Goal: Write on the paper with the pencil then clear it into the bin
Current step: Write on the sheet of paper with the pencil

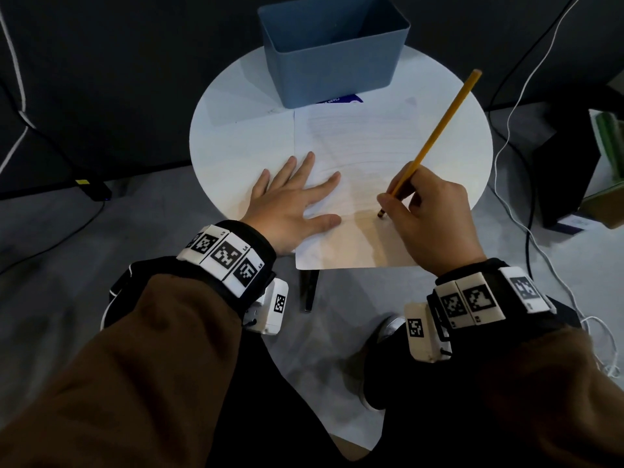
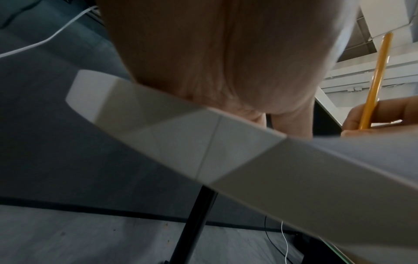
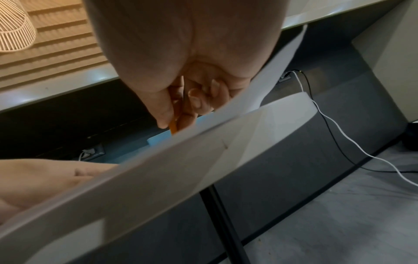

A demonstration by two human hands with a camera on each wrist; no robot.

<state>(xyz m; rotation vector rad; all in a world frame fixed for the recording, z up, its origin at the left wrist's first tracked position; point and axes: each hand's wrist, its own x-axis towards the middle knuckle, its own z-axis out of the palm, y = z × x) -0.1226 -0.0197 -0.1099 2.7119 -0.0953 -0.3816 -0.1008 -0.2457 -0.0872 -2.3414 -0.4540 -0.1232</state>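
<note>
A white lined sheet of paper (image 1: 364,146) lies on the round white table (image 1: 236,143), its near edge hanging over the table's front. My left hand (image 1: 293,197) lies flat with spread fingers on the paper's left edge, pressing it down. My right hand (image 1: 429,211) grips a yellow pencil (image 1: 439,130), whose tip touches the paper near its lower middle. The pencil (image 2: 375,80) shows in the left wrist view too, and the pencil (image 3: 174,123) is pinched between thumb and fingers in the right wrist view. An empty blue bin (image 1: 334,49) stands at the table's far side.
A purple-and-white card (image 1: 341,100) pokes out from under the bin. Black and white cables (image 1: 513,136) trail across the grey floor on both sides. A dark box and green items (image 1: 604,157) sit at the right. A black table leg (image 1: 309,288) shows below the paper.
</note>
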